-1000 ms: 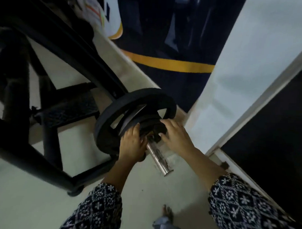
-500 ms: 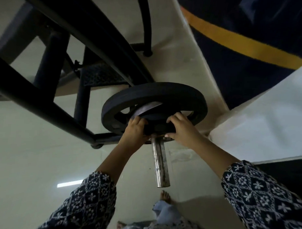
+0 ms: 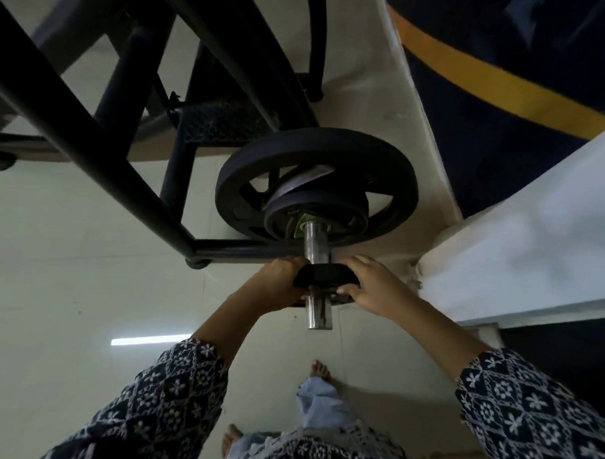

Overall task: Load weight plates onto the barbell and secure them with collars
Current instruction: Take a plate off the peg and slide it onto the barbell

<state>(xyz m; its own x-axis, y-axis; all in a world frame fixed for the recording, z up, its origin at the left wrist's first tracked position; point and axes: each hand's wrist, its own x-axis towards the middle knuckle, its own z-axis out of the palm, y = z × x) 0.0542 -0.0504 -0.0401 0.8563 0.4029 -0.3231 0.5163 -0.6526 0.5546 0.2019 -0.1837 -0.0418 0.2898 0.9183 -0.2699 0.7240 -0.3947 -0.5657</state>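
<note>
Now held: a small black plate, threaded on the barbell sleeve near its outer end and well apart from the plates further in.
Left grip: curled round the plate's left edge.
Right grip: curled round the right edge, fingers over the top and thumb beneath.
Already loaded: a large plate with a medium plate against its outer face.
Handling: probably rigid and dense, light enough for two hands. It will likely bind on the sleeve if tipped, so it should be kept square.
Where to hold: opposite rim edges, as now, with fingers clear of the inner face, since that face would pinch them against the medium plate.
Sleeve: polished metal, probably slippery, so unsecured plates may slide.
Hidden: the hands cover most of the held piece, so its thickness and bore cannot be read. I take it for a plate, not a collar, without certainty.
Collar: none visible.
Hard to read: the light is dim. The bar's shaft is lost behind the plates and the dark rack frame.
</note>
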